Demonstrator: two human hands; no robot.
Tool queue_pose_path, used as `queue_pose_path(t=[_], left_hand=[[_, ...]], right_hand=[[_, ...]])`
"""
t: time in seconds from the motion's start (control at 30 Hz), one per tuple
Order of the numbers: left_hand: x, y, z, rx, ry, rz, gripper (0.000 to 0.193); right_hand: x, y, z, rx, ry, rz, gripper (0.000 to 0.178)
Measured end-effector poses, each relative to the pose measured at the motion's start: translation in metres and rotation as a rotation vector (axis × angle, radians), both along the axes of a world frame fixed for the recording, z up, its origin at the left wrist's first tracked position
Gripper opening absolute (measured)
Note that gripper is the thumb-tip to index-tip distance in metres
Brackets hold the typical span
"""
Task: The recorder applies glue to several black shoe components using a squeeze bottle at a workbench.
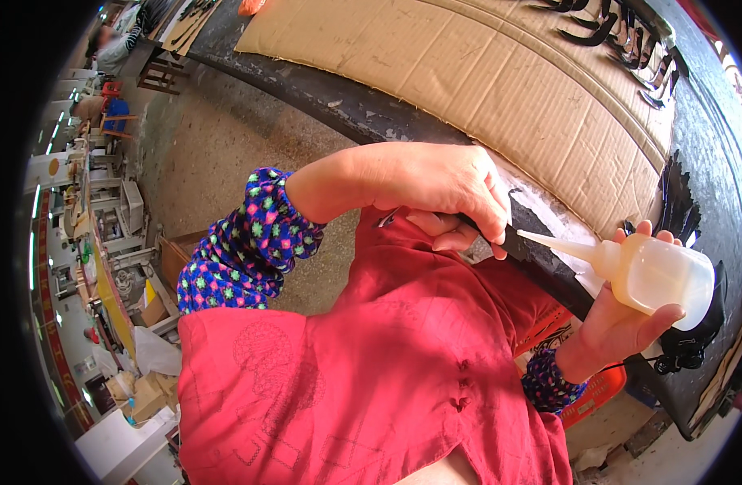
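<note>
My right hand (621, 323) is wrapped round a translucent squeeze bottle (670, 279) partly filled with a pale liquid. The bottle lies tilted on its side, and its long tapered nozzle (552, 242) points left toward my other hand. Just left of the nozzle tip, my left hand (460, 198) is closed in a pinch over the table's near edge. Something thin and dark shows at its fingertips, mostly hidden by the fingers. A small gap separates the nozzle tip from those fingertips.
A large cardboard sheet (468, 73) covers much of the black table (322, 101). Several curved black strips (601, 32) lie along its far right side. A red plastic basket (597, 396) stands below the table at right. Another person (116, 48) sits at the far left, near stools.
</note>
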State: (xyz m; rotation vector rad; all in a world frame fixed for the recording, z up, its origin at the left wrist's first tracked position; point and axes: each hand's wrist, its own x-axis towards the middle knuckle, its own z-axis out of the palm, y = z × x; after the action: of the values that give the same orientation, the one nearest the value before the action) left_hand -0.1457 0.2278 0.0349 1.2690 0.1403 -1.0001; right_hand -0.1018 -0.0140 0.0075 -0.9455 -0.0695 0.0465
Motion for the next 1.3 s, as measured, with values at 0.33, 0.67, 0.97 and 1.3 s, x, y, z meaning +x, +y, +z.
queue_pose_path(t=[0.33,0.67,0.97,1.3], left_hand=[[0.000,0.001,-0.003,-0.025,0.000,0.014,0.025],[0.004,0.000,-0.002,-0.017,0.012,0.010,0.024],[0.005,0.001,-0.003,-0.026,0.007,0.014,0.026],[0.009,0.000,-0.002,0.038,-0.042,0.014,0.021]], right_hand=[[0.001,-0.008,-0.006,0.142,-0.034,0.126,0.073],[0.000,-0.006,-0.005,0.073,-0.005,0.048,0.076],[-0.002,-0.008,-0.005,0.006,0.013,-0.011,0.077],[-0.003,-0.014,-0.008,0.009,0.006,-0.015,0.077]])
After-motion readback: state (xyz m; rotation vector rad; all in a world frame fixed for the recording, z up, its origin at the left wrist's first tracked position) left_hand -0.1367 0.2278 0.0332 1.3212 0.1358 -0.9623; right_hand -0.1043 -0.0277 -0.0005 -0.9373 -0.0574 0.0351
